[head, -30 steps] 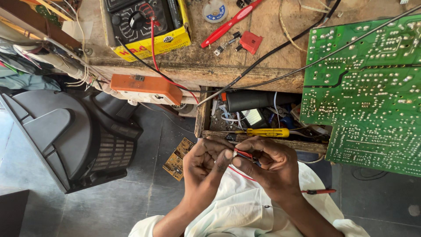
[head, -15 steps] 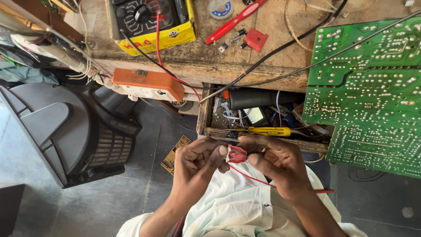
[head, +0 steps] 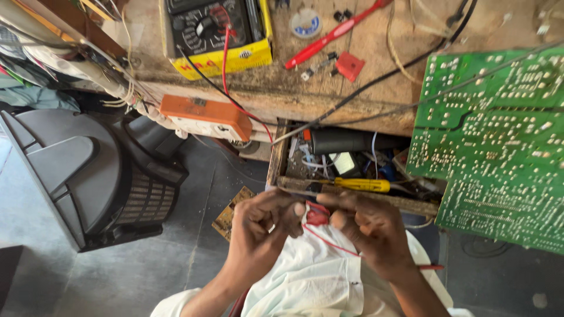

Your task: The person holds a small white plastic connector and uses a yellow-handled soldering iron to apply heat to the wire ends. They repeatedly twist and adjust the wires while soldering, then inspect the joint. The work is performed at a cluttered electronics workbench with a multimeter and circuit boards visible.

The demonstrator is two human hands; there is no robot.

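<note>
Pinching a small red part (head: 318, 215) with its thin red wire (head: 329, 243), the left hand (head: 264, 226) and right hand (head: 367, 226) are both closed on it, over the lap below the open drawer (head: 282, 154) of the counter (head: 376, 64). It looks like wire handling; next needs fine fingertip control.

Two hands (head: 264, 226) (head: 370, 232), one screwdriver (head: 352, 185)
</note>
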